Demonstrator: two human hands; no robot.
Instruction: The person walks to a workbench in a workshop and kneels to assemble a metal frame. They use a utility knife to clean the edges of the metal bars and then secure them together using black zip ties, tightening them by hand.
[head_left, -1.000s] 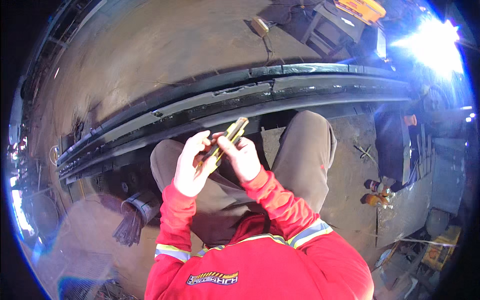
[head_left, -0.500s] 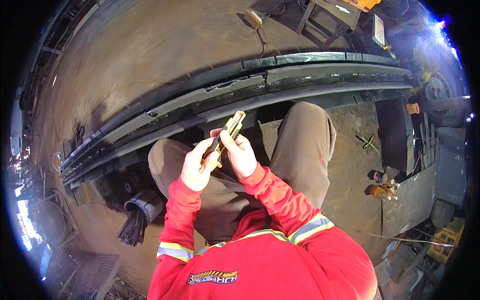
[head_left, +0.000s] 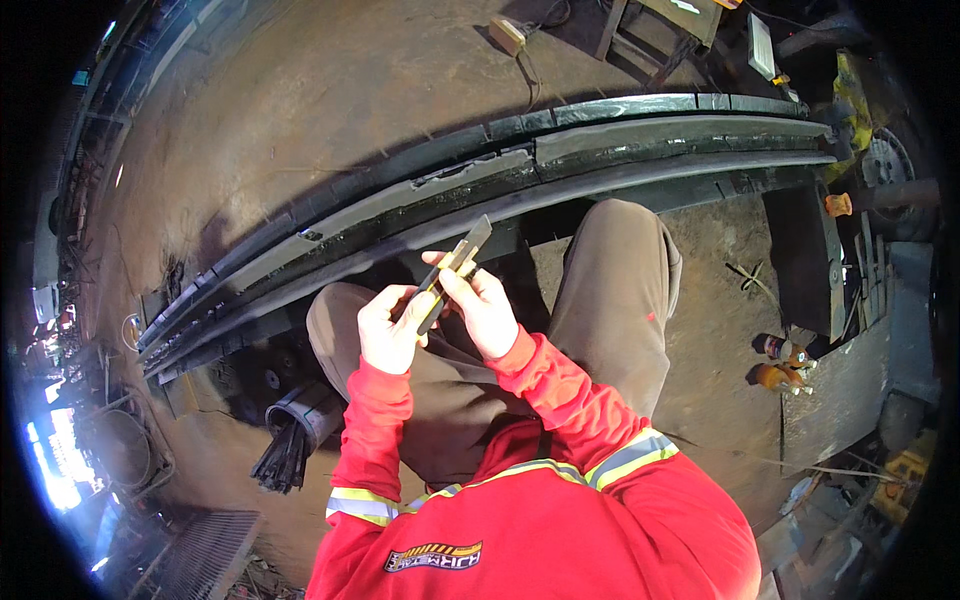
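Above my lap, both hands hold a yellow and black utility knife (head_left: 472, 240), its metal end pointing away from me and to the right. My left hand (head_left: 392, 325) is closed round the lower, dark end of the handle. Around the middle, near the yellow part, my right hand (head_left: 482, 305) pinches it between thumb and fingers. Just beyond the knife lie long dark metal beams (head_left: 620, 176), stretching across in front of my knees; the knife looks apart from them, though its tip overlaps them in view. Parts of the handle are hidden by my fingers.
A tipped bucket of dark rods (head_left: 308, 412) lies left of my knee. To the right are bottles (head_left: 780, 378), a dark metal plate (head_left: 805, 260) and an orange-handled tool (head_left: 838, 205). A wooden stool (head_left: 660, 40) and a box on a cord (head_left: 507, 37) stand beyond the beams.
The knife has turned in my hands, so its slanted metal tip now shows side-on. My view has shifted slightly, and the bright sparks at the upper right are gone from sight.
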